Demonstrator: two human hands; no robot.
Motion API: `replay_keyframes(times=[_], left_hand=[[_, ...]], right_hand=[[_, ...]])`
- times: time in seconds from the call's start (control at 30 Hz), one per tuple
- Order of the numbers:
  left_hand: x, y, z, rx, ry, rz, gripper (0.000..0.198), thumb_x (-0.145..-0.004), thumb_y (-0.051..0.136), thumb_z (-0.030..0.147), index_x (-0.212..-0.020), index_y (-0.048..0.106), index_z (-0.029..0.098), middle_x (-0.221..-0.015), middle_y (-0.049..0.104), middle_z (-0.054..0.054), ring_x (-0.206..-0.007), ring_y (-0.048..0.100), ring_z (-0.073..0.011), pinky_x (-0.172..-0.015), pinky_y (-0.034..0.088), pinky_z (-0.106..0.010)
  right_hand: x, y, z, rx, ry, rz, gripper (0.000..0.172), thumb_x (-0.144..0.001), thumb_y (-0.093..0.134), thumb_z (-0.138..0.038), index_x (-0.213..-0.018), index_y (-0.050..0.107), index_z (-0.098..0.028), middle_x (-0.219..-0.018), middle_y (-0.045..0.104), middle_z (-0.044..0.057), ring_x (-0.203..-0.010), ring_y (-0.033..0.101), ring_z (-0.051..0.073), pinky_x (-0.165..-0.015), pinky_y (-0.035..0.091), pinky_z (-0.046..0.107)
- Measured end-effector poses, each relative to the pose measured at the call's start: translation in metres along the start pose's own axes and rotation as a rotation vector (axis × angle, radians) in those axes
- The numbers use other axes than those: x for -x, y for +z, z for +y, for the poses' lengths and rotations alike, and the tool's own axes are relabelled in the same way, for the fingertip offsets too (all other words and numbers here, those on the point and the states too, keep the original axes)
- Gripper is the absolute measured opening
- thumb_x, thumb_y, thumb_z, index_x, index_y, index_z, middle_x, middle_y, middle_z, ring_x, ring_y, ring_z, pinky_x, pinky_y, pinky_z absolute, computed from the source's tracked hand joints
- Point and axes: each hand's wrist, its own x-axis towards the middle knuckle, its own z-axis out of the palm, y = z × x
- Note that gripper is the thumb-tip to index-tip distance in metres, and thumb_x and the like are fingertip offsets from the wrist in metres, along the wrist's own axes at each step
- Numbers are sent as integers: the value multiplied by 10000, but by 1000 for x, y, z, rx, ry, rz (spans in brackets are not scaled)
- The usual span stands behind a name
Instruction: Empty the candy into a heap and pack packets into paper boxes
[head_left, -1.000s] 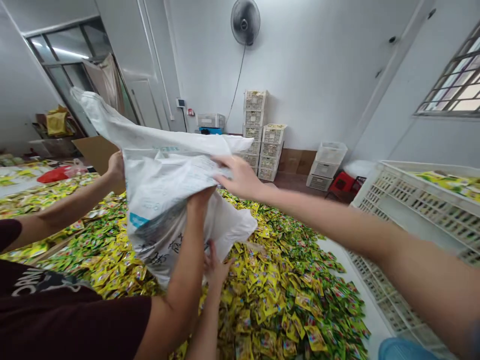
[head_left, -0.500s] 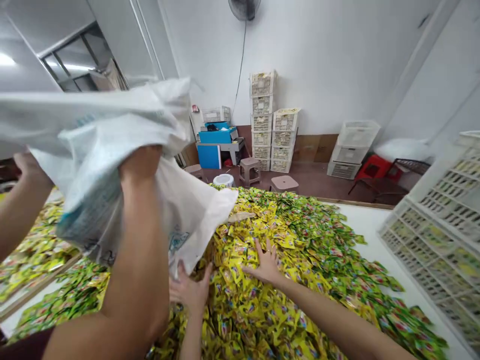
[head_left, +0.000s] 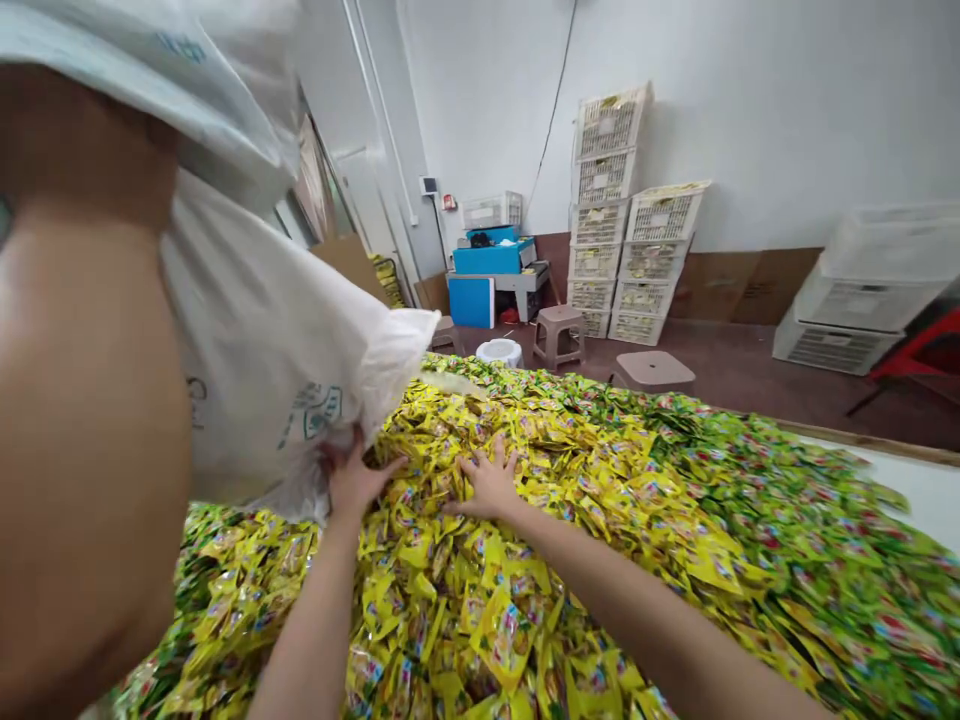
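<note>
Fingers (head_left: 471, 466) of the R hand (head_left: 493, 490) are splayed, tips down on the heap, nothing pinched. L hand (head_left: 352, 485) also spread, thumb out to the R over the heap; its other fingers are partly lost vs. the sack's low edge, so can't tell if they grip any plastic. Yellow sachets (head_left: 502, 640) lie under & around both hands, heaped right to the bottom of view.

Close on the L: co-worker's bare forearm (head_left: 90, 430), going up under the folds of a white printed sack (head_left: 251, 320). Sack hangs tilted, low end by L hand; can't see if anything's coming out.

Step in hand, my guess: working the loose heap by hand beside the lifted sack. Next move prob. calls for flat, open palms, light push, L hand kept clear of the sack hem.

Room: L side tight (sack + arm). Green sachets (head_left: 787, 520) fill the R; past them a bare strip of white tabletop (head_left: 930, 495), then its wooden edge (head_left: 877, 443) — sachets run nr. the far rim, so a hard shove fwd could spill some.

Beyond, on the floor: flat-top stool (head_left: 654, 370), white tub (head_left: 500, 352), 2nd stool (head_left: 559, 335), stacked crates (head_left: 600, 205), blue machine (head_left: 487, 260) nr. the back wall.
</note>
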Motion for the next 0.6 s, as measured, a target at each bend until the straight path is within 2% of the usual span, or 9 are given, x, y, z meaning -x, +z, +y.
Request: replay_keyframes(times=[0.07,0.13,0.2,0.23,0.33,0.4,0.47,0.53,0.6], left_hand=[[-17,-14,-2,2,-54,-67,976,-610,653,648,-1427,318,232,-1541,174,-163,-1371,207,-446,-1065,300,-536],[-8,-20,-5,-10,-191,-28,888,-708,571,622,-1431,307,180,-1520,216,-200,-1350,260,-450,-1032,316,-579],[30,-15,-10,-28,-270,51,851,-798,423,618,-1456,220,117,-1505,212,-247,-1346,253,-463,-1009,285,-646],[56,-8,-14,-27,-232,63,843,-813,369,632,-1464,193,127,-1503,223,-242,-1341,265,-460,-1004,269,-668],[128,28,-23,-110,21,-154,920,-665,527,704,-1442,280,278,-1540,168,-171,-1356,190,-496,-1003,175,-725],[147,51,-22,-162,21,-174,992,-596,602,697,-1436,305,260,-1549,95,-189,-1352,127,-536,-999,180,-723],[134,63,-13,-187,19,-143,920,-655,627,558,-1452,257,283,-1552,82,-177,-1338,202,-525,-1000,247,-681],[99,66,-3,-191,57,-137,839,-724,597,391,-1461,202,328,-1558,58,-162,-1262,388,-483,-971,337,-627],[54,65,5,-178,114,-178,792,-751,591,379,-1453,227,339,-1558,47,-162,-1194,481,-450,-933,404,-581]], right_hand=[[-15,-8,1,-6,-2,-56,926,-634,482,-818,-1383,416,-277,-1454,352,141,-1379,-39,475,-1009,-23,724],[-19,-20,6,-24,-1,-91,879,-666,477,-797,-1385,409,-296,-1462,347,128,-1386,-12,461,-1018,25,715],[-7,-34,15,-43,-9,-90,928,-661,490,-792,-1430,324,-300,-1498,290,119,-1387,-5,461,-1030,37,700],[6,-39,21,-50,-16,-77,973,-643,503,-798,-1449,277,-301,-1517,251,116,-1385,-15,467,-1035,18,695],[65,-40,44,-69,-23,-55,1068,-567,523,-836,-1459,229,-330,-1549,161,102,-1362,-85,512,-1018,-69,704],[102,-25,57,-94,18,-146,1157,-490,541,-865,-1461,214,-326,-1559,110,109,-1326,-153,552,-992,-54,739],[125,-4,61,-93,6,-173,1160,-495,508,-880,-1462,202,-316,-1568,37,106,-1310,-196,552,-989,-57,743],[129,14,56,-84,4,-155,1151,-504,494,-881,-1461,195,-315,-1568,-1,108,-1306,-204,552,-977,-82,746],[121,25,45,-86,6,-149,1195,-466,511,-889,-1462,183,-318,-1565,-9,123,-1297,-207,565,-947,-119,758]])
